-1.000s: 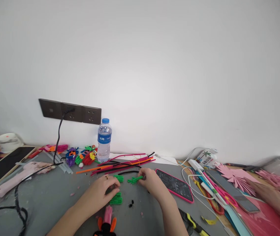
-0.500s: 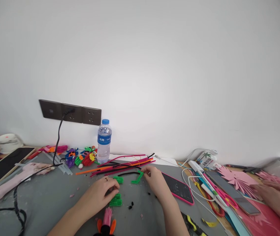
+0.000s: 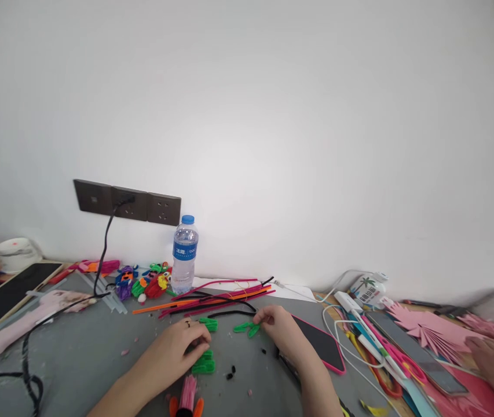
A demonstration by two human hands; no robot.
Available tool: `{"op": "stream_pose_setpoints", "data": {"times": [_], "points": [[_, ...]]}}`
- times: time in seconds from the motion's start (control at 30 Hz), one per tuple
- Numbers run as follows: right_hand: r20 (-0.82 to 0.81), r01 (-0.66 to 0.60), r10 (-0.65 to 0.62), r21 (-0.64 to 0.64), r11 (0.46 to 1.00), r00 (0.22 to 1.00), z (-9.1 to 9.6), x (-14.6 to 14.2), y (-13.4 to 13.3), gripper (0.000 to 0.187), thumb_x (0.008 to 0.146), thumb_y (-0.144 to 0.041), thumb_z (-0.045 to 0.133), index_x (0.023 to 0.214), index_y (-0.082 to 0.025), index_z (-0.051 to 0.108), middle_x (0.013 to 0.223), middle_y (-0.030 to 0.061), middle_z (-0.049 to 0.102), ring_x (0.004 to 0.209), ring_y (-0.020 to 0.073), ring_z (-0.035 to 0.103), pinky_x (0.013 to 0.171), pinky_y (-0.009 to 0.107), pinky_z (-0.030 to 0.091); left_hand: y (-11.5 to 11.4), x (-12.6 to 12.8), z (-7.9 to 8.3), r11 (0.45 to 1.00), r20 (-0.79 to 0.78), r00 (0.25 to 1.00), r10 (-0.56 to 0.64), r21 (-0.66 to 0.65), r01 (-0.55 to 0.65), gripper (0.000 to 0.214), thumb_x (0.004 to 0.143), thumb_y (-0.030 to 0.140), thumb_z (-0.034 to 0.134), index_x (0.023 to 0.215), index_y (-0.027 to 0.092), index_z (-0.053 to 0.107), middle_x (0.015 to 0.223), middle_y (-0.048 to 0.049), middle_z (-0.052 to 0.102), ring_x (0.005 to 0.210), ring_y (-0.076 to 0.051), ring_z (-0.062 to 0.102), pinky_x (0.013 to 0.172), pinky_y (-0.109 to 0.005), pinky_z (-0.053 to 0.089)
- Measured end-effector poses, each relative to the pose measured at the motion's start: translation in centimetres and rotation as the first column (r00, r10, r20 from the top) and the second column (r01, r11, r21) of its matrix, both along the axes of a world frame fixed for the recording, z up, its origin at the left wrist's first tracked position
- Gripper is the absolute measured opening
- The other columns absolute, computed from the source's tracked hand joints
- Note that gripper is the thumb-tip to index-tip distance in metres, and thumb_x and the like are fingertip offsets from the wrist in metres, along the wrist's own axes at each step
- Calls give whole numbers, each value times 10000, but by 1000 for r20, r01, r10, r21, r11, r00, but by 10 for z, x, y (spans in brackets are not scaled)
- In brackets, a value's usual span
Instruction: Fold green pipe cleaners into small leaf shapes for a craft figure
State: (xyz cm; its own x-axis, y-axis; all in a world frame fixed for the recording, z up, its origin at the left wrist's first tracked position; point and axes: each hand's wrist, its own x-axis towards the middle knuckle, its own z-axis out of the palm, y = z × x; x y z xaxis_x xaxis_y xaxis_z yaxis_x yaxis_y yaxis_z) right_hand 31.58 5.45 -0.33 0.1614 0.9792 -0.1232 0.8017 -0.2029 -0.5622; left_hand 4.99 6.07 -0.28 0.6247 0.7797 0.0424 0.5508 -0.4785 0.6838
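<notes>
My left hand [image 3: 181, 350] rests on the grey mat with its fingers curled inward. Its fingertips lie between two folded green pipe-cleaner pieces [image 3: 204, 364]; what they enclose is hidden. With its thumb and fingertips together, my right hand [image 3: 276, 331] pinches the end of a bent green pipe cleaner [image 3: 243, 328], which forms a V low over the mat. A figure with a pink bundled top [image 3: 188, 391] and orange side pieces shows in part at the bottom edge, below my left hand.
Loose pipe cleaners [image 3: 216, 299] lie behind my hands, beside a water bottle [image 3: 185, 258]. A pink glue gun [image 3: 25, 324] with a black cord is at left. A phone [image 3: 322, 346] lies right of my right hand; another person's hand [image 3: 492, 362] is at far right.
The green pipe cleaner at my right fingertips has turned, its open bend now facing nearer me. My left hand keeps its place. The phone's screen has gone dark.
</notes>
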Motion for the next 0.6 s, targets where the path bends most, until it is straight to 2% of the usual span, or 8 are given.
{"op": "stream_pose_setpoints", "data": {"times": [0.2,0.33,0.43,0.6], "points": [[-41,-9,13,104,995,999,3,14,-1,389,680,-37,445,967,-166,674,807,35,632,764,189,595,703,252,428,0,0,-3,1000,12,1000,2,-5,-2,189,907,271,453,900,254,641,912,-34,665,846,-209,596,704,-263,416],[-100,-143,145,30,989,984,2,18,-5,457,617,-12,456,961,-201,690,811,13,648,784,180,595,744,253,428,0,0,-2,1000,8,1000,3,-8,-3,183,902,270,461,895,254,643,918,-31,667,848,-209,596,708,-263,417],[1,-152,152,-30,988,988,-2,15,-4,509,583,13,450,938,-253,699,792,-9,655,775,176,591,765,277,398,0,0,-2,1000,12,1000,1,-2,-1,191,910,282,458,901,258,647,909,-27,670,841,-208,595,702,-264,417],[150,-66,72,-42,997,986,-6,3,1,273,624,-46,577,783,-236,694,734,-2,668,780,199,581,786,327,333,0,0,-1,1000,39,999,-11,12,11,204,918,283,450,903,256,652,904,-29,672,845,-205,596,710,-266,422]]}}
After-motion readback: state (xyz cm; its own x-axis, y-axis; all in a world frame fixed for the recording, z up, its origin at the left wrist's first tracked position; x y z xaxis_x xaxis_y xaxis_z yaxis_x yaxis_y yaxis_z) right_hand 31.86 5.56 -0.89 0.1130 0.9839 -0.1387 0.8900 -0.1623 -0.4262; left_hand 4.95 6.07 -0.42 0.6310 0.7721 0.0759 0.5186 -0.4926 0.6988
